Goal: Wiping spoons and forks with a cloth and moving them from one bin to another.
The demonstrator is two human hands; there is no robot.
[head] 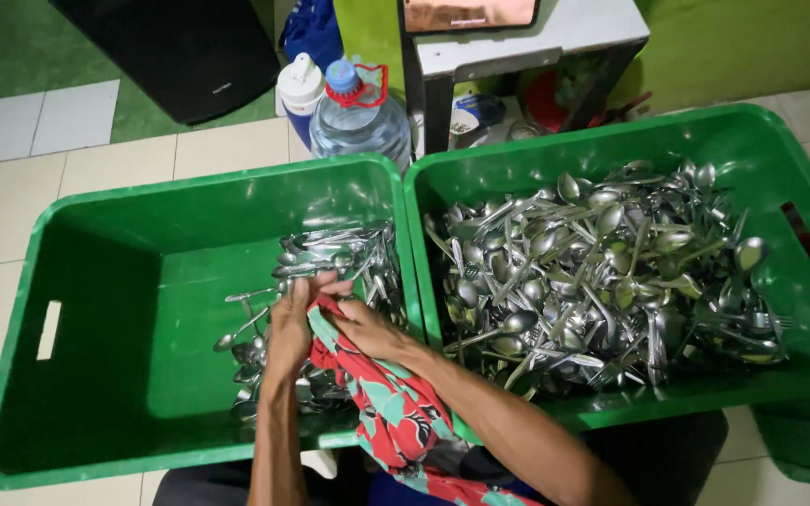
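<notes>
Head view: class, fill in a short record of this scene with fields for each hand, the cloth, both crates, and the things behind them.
left hand: left hand over the left crate, grip closed on the cloth
right hand: right hand also gripping the cloth
cloth: red and green patterned cloth, bunched between both hands
left crate: green crate, small pile of spoons at its right side
right crate: green crate, heaped with spoons and forks
behind: water bottle, white table

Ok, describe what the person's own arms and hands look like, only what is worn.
Both forearms are bare, with no sleeves in view. The left hand and the right hand wear no gloves. No watch, ring or bracelet shows on either, though the cloth hides parts of them.
</notes>
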